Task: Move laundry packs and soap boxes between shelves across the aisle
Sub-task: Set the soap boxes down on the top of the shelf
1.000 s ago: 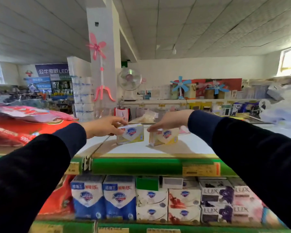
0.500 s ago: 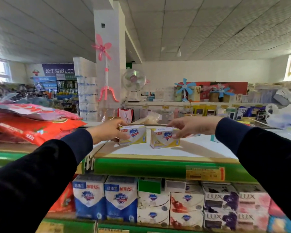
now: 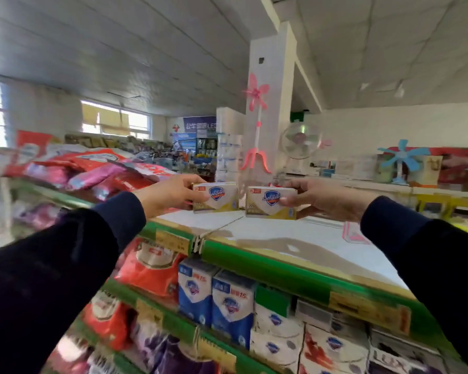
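Two soap boxes (image 3: 215,197) (image 3: 270,202), long axes level, logos facing camera, in hands (image 3: 168,197) (image 3: 327,199).

a white pillar (image 3: 270,103) rises to a panelled ceiling (image 3: 119,49), bright windows (image 3: 114,120) line the left wall, green-edged shelving (image 3: 268,261) below.

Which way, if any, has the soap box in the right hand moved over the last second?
Yes, leftward: the soap box in the right hand sat well right of the shelf-top seam and is now beside it. Lift unclear.
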A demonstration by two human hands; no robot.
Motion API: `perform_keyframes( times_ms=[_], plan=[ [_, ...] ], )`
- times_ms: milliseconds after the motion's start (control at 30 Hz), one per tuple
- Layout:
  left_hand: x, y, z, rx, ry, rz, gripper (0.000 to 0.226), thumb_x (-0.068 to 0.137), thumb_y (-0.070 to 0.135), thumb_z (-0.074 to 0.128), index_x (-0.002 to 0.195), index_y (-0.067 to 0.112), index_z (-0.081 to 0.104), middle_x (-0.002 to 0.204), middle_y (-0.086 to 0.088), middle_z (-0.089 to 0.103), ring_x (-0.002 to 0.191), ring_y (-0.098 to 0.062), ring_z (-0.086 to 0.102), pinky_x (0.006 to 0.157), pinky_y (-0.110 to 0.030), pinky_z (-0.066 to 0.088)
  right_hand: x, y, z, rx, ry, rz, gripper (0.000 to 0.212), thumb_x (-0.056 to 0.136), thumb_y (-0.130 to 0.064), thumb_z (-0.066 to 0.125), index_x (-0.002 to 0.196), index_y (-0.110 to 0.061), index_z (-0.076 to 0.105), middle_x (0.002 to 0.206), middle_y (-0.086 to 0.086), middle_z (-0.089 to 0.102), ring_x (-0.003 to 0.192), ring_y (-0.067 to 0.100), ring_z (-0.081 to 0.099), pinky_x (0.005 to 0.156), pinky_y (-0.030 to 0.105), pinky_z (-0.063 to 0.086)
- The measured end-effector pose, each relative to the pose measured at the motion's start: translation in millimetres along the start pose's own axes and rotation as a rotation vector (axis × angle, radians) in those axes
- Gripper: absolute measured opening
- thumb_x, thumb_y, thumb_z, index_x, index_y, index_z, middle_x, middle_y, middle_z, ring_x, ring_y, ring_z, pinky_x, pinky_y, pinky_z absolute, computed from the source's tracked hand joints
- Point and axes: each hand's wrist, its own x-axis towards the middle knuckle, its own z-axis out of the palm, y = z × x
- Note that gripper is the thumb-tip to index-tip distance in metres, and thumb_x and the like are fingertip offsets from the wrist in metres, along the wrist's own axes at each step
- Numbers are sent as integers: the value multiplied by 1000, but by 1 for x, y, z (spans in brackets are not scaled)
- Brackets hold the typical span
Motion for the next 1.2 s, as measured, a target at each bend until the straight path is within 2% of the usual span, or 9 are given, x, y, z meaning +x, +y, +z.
perform_keyframes(
  times_ms=[133, 267, 433, 567, 667, 867, 1000, 1133, 1200],
  plan=[
    [-83, -7, -48, 65, 208, -101, 26, 91, 22, 77, 115, 29, 71, 107, 4, 79, 108, -25, 71, 96, -42, 53, 27, -27, 49, 46, -170, -117, 52, 73, -34, 82, 120, -16, 67, 111, 3, 80, 100, 15, 77, 79, 28, 64],
    [-187, -5, -90, 127, 397, -230, 23, 90, 26, 78, 112, 30, 73, 105, 4, 80, 107, -26, 71, 94, -44, 54, 37, -67, 119, 106, -355, -231, 42, 74, -36, 84, 111, -20, 72, 111, 7, 79, 95, 16, 76, 76, 28, 63],
    [-334, 17, -130, 133, 615, -391, 40, 90, 25, 78, 129, 24, 67, 112, 2, 79, 110, -18, 72, 89, -32, 59, 19, -131, 209, 189, -633, -385, 32, 80, -32, 81, 107, -17, 73, 111, 8, 79, 91, 14, 76, 71, 24, 63],
    [-461, 53, -140, 174, 795, -455, 33, 91, 27, 77, 122, 27, 68, 97, 21, 79, 89, 0, 74, 63, -14, 56, -21, -193, 287, 248, -784, -504, 41, 86, -26, 76, 120, -7, 67, 116, 13, 77, 99, 21, 76, 79, 29, 64],
    [-551, 86, -136, 233, 911, -515, 24, 91, 26, 77, 114, 28, 71, 101, 13, 80, 96, -8, 75, 72, -20, 57, -66, -237, 339, 290, -870, -571, 45, 83, -30, 77, 122, -10, 67, 117, 12, 77, 106, 25, 74, 91, 37, 60],
    [-738, 176, -87, 324, 1151, -687, 28, 90, 24, 77, 117, 21, 71, 106, 0, 80, 95, -16, 74, 81, -33, 61, -200, -319, 435, 334, -1133, -717, 51, 74, -42, 81, 118, -16, 69, 114, 8, 79, 102, 20, 75, 88, 35, 63],
    [-844, 240, -36, 364, 1309, -755, 23, 88, 23, 79, 110, 25, 72, 101, 5, 80, 78, -6, 74, 66, -21, 56, -304, -363, 478, 353, -1271, -812, 50, 74, -46, 80, 114, -18, 69, 110, 6, 80, 97, 18, 77, 77, 29, 63],
    [-919, 304, 11, 445, 1458, -852, 32, 88, 22, 80, 117, 23, 69, 115, -7, 77, 101, -24, 73, 99, -47, 54, -397, -400, 505, 406, -1463, -895, 52, 73, -45, 83, 120, -24, 73, 117, 5, 78, 106, 23, 76, 80, 31, 63],
    [-945, 334, 29, 483, 1515, -890, 35, 88, 22, 80, 121, 20, 69, 120, -12, 74, 105, -29, 72, 100, -48, 54, -438, -418, 512, 452, -1510, -944, 59, 67, -48, 84, 121, -27, 73, 119, 2, 77, 103, 18, 76, 76, 28, 63]
  ],
)
